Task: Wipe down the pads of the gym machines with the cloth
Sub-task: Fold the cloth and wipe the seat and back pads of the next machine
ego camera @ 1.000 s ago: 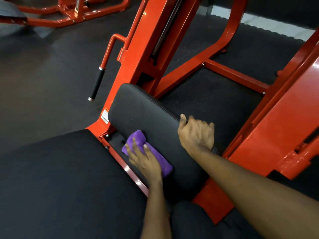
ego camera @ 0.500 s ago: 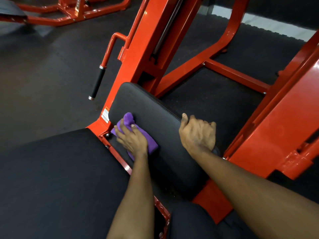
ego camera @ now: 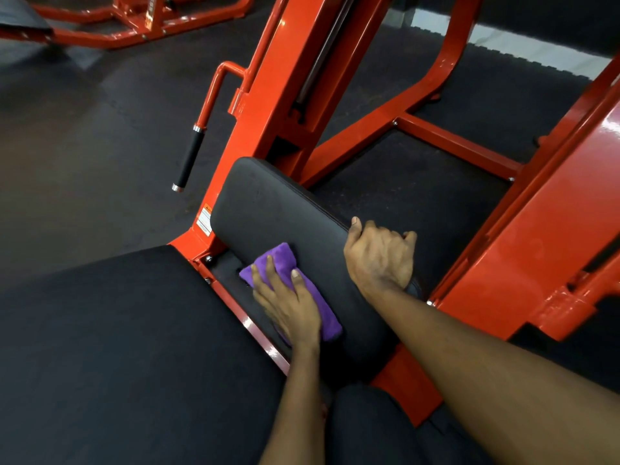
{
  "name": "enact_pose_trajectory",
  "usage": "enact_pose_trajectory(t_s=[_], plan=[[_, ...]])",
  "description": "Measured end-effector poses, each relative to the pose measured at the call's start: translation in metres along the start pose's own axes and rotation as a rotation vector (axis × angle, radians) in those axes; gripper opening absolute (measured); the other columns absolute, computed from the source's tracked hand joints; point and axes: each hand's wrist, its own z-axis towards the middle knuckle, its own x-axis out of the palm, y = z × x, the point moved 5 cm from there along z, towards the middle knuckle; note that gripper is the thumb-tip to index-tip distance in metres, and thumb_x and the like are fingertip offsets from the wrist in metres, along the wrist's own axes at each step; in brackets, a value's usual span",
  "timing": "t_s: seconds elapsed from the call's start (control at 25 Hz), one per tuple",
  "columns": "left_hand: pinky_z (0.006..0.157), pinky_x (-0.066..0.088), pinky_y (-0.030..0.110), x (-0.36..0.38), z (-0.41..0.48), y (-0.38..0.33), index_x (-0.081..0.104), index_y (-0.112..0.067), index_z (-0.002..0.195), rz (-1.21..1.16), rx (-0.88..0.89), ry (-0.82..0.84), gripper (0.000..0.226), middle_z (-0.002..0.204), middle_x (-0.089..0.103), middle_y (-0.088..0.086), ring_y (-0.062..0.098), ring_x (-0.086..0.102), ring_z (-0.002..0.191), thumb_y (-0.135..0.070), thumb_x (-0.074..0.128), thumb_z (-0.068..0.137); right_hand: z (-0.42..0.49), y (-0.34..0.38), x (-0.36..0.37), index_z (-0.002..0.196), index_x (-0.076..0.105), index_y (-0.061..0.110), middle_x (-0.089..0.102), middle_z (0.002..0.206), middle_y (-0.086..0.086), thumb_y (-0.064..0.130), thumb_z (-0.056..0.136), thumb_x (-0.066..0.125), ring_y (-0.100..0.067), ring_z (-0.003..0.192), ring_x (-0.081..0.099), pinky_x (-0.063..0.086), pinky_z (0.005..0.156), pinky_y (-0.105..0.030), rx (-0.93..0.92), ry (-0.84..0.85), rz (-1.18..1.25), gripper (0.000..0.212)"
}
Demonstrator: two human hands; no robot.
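Observation:
A black rectangular pad (ego camera: 281, 213) is mounted low on a red machine frame (ego camera: 292, 78). A folded purple cloth (ego camera: 278, 263) lies on the pad's near lower edge. My left hand (ego camera: 288, 307) presses flat on the cloth with straight fingers. My right hand (ego camera: 380, 256) grips the pad's far upper edge, fingers curled over it and thumb on the face. A larger black pad (ego camera: 117, 347) fills the lower left.
A red handle with a black grip (ego camera: 191, 156) hangs left of the frame. Red crossbars (ego camera: 459, 146) and a red side beam (ego camera: 543, 250) stand to the right. Another red machine (ego camera: 134, 21) sits at the top left on dark rubber flooring.
My left hand slid the cloth up-left along the pad half a second ago, then back down-right to its present spot. My right hand kept its grip on the pad's edge.

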Motion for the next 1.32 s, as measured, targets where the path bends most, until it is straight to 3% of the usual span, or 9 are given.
enact_pose_trajectory(t_s=[0.24, 0.48, 0.6, 0.68, 0.76, 0.96, 1.08, 1.16, 1.32], plan=[[0.118, 0.027, 0.047, 0.018, 0.123, -0.066, 0.044, -0.024, 0.147, 0.151, 0.359, 0.06, 0.051, 0.159, 0.031, 0.007, 0.034, 0.031, 0.142, -0.034, 0.045, 0.097, 0.001, -0.003, 0.003, 0.079, 0.068, 0.012, 0.067, 0.065, -0.007, 0.044, 0.106, 0.022, -0.025, 0.063, 0.062, 0.043, 0.084, -0.046, -0.009, -0.027, -0.009, 0.062], [0.116, 0.029, 0.052, 0.019, 0.184, -0.067, 0.041, -0.022, 0.15, 0.226, 0.337, 0.075, 0.055, 0.161, 0.029, 0.009, 0.038, 0.033, 0.14, -0.04, 0.035, 0.098, 0.005, -0.003, 0.008, 0.082, 0.067, 0.014, 0.067, 0.066, -0.005, 0.046, 0.105, 0.016, -0.024, 0.065, 0.062, 0.042, 0.086, -0.046, -0.029, 0.061, -0.049, 0.064], [0.121, 0.021, 0.051, 0.014, 0.121, -0.054, 0.034, -0.026, 0.155, 0.203, 0.257, 0.113, 0.06, 0.166, 0.02, 0.007, 0.04, 0.025, 0.146, -0.044, 0.034, 0.098, 0.015, -0.006, 0.01, 0.103, 0.07, 0.013, 0.074, 0.092, -0.011, 0.048, 0.104, 0.011, -0.03, 0.091, 0.067, 0.037, 0.098, -0.051, 0.003, 0.231, 0.06, 0.069], [0.121, 0.02, 0.051, 0.011, 0.083, -0.046, 0.031, -0.029, 0.156, 0.176, 0.267, 0.165, 0.062, 0.167, 0.017, 0.002, 0.037, 0.022, 0.148, -0.047, 0.031, 0.097, 0.032, 0.01, 0.01, 0.128, 0.061, 0.011, 0.067, 0.123, -0.018, 0.048, 0.106, 0.013, -0.036, 0.116, 0.061, 0.036, 0.104, -0.051, 0.022, 0.403, 0.194, 0.065], [0.122, 0.018, 0.049, 0.008, 0.078, -0.041, 0.03, -0.031, 0.156, 0.17, 0.294, 0.2, 0.065, 0.168, 0.013, -0.002, 0.035, 0.021, 0.149, -0.05, 0.028, 0.094, 0.05, 0.037, 0.01, 0.136, 0.055, 0.012, 0.061, 0.134, -0.02, 0.05, 0.107, 0.014, -0.038, 0.125, 0.056, 0.038, 0.105, -0.05, -0.054, 0.448, 0.273, 0.063], [0.123, 0.013, 0.043, 0.014, 0.128, -0.049, 0.033, -0.037, 0.152, 0.168, 0.357, 0.18, 0.056, 0.167, 0.012, -0.007, 0.031, 0.015, 0.151, -0.045, 0.038, 0.097, 0.057, 0.053, 0.019, 0.11, 0.068, 0.012, 0.073, 0.104, -0.013, 0.051, 0.106, 0.011, -0.032, 0.1, 0.067, 0.045, 0.096, -0.048, -0.15, 0.234, 0.185, 0.069], [0.122, 0.015, 0.047, 0.021, 0.189, -0.066, 0.042, -0.032, 0.148, 0.209, 0.395, 0.165, 0.049, 0.165, 0.019, -0.002, 0.036, 0.019, 0.149, -0.041, 0.044, 0.099, 0.055, 0.054, 0.015, 0.097, 0.068, 0.014, 0.071, 0.082, -0.008, 0.051, 0.106, 0.012, -0.026, 0.078, 0.068, 0.051, 0.077, -0.041, -0.173, 0.114, 0.154, 0.068], [0.121, 0.019, 0.048, 0.021, 0.231, -0.071, 0.047, -0.028, 0.146, 0.261, 0.436, 0.172, 0.051, 0.164, 0.025, 0.0, 0.036, 0.024, 0.147, -0.045, 0.041, 0.098, 0.055, 0.056, 0.015, 0.095, 0.067, 0.016, 0.07, 0.079, -0.007, 0.052, 0.106, 0.013, -0.025, 0.074, 0.067, 0.046, 0.065, -0.035, -0.168, 0.086, 0.128, 0.067], [0.119, 0.025, 0.045, 0.007, 0.253, -0.055, 0.048, -0.027, 0.144, 0.14, 0.353, 0.097, 0.058, 0.161, 0.032, -0.001, 0.032, 0.033, 0.142, -0.052, 0.033, 0.094, 0.053, 0.055, 0.014, 0.093, 0.068, 0.016, 0.069, 0.074, -0.005, 0.053, 0.105, 0.012, -0.023, 0.068, 0.066, 0.041, 0.06, -0.033, -0.155, 0.035, 0.086, 0.068]])
